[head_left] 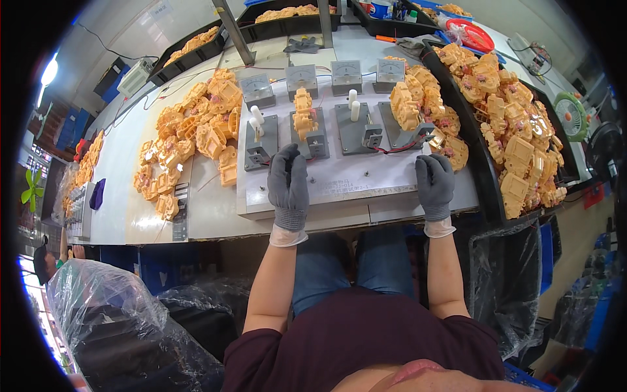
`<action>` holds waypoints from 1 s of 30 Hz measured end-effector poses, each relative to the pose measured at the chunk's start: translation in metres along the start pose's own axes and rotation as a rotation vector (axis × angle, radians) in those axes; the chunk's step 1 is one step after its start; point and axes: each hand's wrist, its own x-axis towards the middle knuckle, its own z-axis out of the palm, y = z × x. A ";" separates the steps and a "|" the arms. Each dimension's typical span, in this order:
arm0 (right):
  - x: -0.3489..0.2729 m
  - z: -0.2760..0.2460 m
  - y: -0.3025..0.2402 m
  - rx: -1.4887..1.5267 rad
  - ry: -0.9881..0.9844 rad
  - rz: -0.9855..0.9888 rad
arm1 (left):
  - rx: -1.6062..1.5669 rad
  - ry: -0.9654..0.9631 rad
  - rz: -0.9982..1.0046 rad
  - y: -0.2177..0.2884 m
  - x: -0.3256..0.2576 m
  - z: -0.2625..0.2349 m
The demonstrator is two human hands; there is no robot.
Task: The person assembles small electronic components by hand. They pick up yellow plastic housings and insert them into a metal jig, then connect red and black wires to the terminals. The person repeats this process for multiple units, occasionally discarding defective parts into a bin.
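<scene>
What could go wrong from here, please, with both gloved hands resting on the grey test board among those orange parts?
1. The left hand sits close to a clamp fixture; a finger might get pinched if it closes.
2. The red and black wires run loosely near the right hand and could snag.
3. The heap of orange plastic parts lies against the grey test board and may slide onto it.

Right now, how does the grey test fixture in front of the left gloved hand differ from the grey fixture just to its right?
The second grey fixture from the left carries an orange plastic part on its post; the third grey fixture shows only a bare white post. The left hand rests just below the second fixture; no hand is at the third. Red wires run by the third fixture's base. Both are grey plates, each below a square meter.
</scene>
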 end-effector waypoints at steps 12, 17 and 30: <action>0.001 -0.001 -0.002 0.043 0.030 -0.058 | -0.001 -0.007 -0.005 -0.004 0.001 -0.001; 0.001 0.004 0.002 0.060 0.071 -0.080 | -0.006 -0.008 0.014 -0.001 0.000 -0.001; -0.001 0.005 0.003 0.054 0.079 -0.057 | 0.010 0.002 0.026 -0.005 0.000 -0.001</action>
